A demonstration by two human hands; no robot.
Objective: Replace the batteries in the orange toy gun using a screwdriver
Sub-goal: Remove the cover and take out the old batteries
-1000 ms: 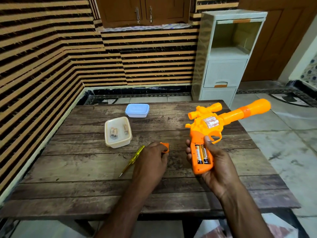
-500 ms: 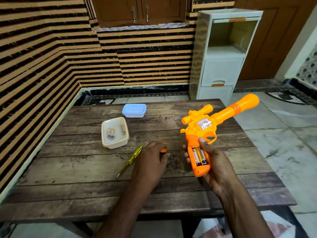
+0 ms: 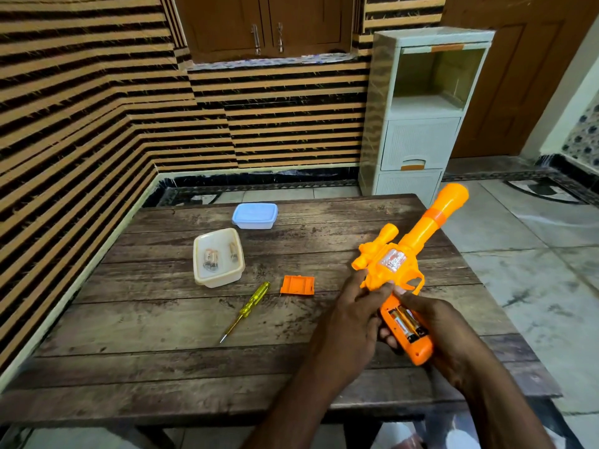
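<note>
Two batteries [image 3: 406, 324] sit exposed in the grip of the orange toy gun [image 3: 393, 264], held over the tabletop's [image 3: 162, 351] right edge, right hand [image 3: 444, 328] clasping the grip, left hand [image 3: 350, 319] gripping the body; cover [image 3: 297, 284] and screwdriver [image 3: 248, 307] lie mid-tabletop; likely step: prying out these cells by fingertip.

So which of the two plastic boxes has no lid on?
The cream rectangular plastic box with batteries inside; the blue-lidded box behind it is closed.
</note>
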